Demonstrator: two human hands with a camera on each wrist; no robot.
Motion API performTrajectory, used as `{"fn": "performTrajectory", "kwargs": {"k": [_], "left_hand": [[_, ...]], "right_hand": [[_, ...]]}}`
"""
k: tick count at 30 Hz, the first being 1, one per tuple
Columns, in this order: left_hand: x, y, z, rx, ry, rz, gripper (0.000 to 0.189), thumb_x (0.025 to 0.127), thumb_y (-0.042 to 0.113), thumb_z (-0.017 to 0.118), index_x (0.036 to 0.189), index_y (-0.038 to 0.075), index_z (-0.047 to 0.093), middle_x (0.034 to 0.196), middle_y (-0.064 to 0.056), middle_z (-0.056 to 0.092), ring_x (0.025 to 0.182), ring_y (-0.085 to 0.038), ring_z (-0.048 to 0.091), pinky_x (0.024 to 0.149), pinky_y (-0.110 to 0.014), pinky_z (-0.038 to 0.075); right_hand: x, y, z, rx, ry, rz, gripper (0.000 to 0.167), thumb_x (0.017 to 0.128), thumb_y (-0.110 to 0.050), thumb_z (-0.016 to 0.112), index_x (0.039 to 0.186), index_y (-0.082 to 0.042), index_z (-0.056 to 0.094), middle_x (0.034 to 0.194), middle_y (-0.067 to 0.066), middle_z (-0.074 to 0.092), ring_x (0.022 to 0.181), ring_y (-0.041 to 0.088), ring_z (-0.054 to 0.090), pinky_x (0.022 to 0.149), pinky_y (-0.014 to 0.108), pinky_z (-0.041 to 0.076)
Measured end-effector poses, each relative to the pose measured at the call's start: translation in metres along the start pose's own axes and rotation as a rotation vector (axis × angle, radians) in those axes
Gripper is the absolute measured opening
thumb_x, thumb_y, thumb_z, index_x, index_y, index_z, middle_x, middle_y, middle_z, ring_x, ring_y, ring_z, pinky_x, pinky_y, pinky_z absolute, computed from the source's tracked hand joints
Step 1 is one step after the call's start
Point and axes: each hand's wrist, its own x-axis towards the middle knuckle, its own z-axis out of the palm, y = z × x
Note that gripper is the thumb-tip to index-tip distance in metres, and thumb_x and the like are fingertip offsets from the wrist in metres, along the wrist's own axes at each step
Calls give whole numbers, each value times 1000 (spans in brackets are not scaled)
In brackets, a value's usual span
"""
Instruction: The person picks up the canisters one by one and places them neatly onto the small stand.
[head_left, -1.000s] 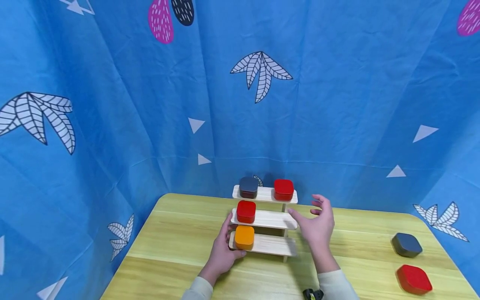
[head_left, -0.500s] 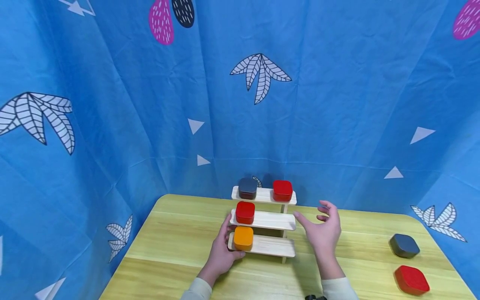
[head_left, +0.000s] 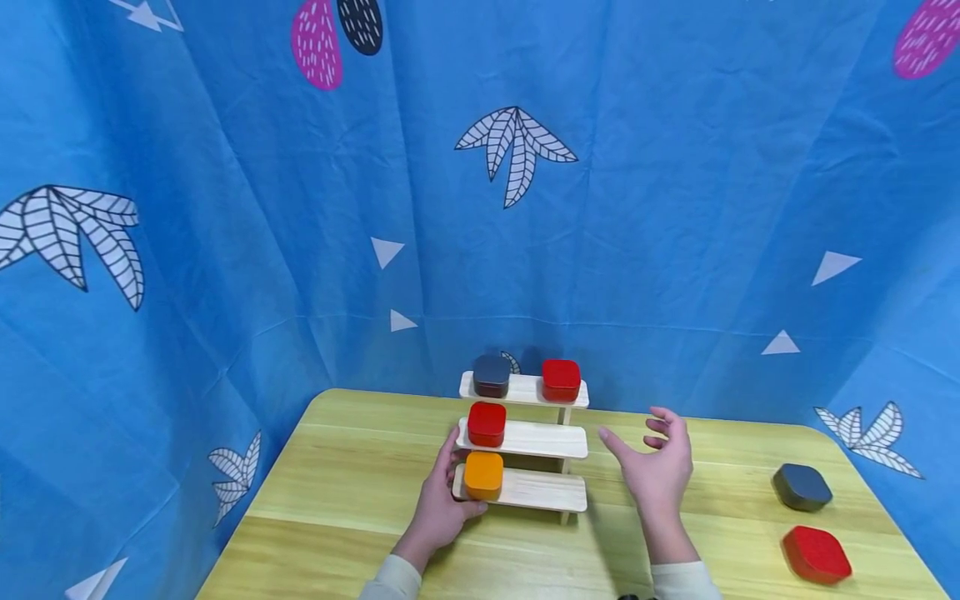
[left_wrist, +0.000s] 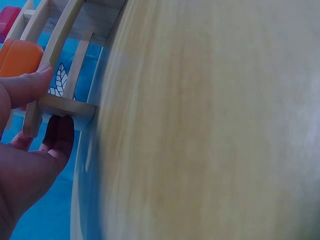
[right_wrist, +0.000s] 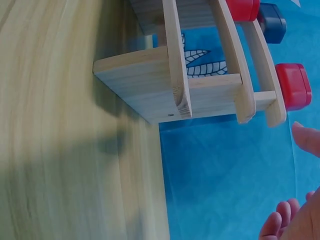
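Observation:
A small three-tier wooden display rack stands on the table. My left hand grips the left end of its lowest tier; in the left wrist view the thumb lies on the board's front edge and the fingers curl behind it. On that tier sits an orange rounded square box. A red box is at the left of the middle tier. The top tier bears a dark blue box at left and another red box at right. My right hand holds nothing, right of the rack, fingers loosely bent, thumb apart.
On the table, far to the right, lie a dark blue box and a red box. A blue patterned cloth hangs close behind the table's back edge and along its sides.
My right hand has drawn away to the right from the end of the middle tier. The left hand keeps its grip, and the boxes stay in place on the rack.

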Motion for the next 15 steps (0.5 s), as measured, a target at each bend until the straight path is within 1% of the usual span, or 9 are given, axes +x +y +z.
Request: {"fn": "performTrajectory", "kwargs": {"k": [4, 7, 12, 15], "left_hand": [[0, 1, 0, 0, -4, -6, 127, 67, -17, 82, 158, 44, 17, 140, -4, 49, 128, -32, 48, 108, -53, 38], [0, 1, 0, 0, -2, -19, 128, 67, -17, 83, 158, 46, 17, 141, -3, 49, 128, -31, 48, 107, -51, 39], [0, 2, 1, 2, 3, -40, 129, 67, -18, 82, 156, 50, 17, 141, -2, 48, 129, -30, 48, 108, -49, 39], [0, 2, 1, 8, 7, -37, 128, 67, -17, 82, 156, 48, 17, 142, -4, 48, 130, -31, 46, 108, -52, 37]], "right_hand": [[-1, 0, -3, -7, 9, 13, 76, 68, -23, 95, 131, -10, 53, 121, 13, 56, 99, 31, 52, 72, 34, 43], [-2, 1, -7, -14, 15, 27, 77, 68, -22, 95, 131, -10, 53, 122, 13, 56, 99, 31, 52, 74, 36, 43], [-1, 5, -13, -18, 17, 43, 77, 70, -21, 94, 133, -9, 53, 123, 14, 56, 101, 31, 52, 75, 38, 43], [-2, 7, -16, -20, 20, 49, 77, 70, -21, 93, 134, -9, 53, 123, 14, 56, 101, 31, 52, 74, 38, 43]]}}
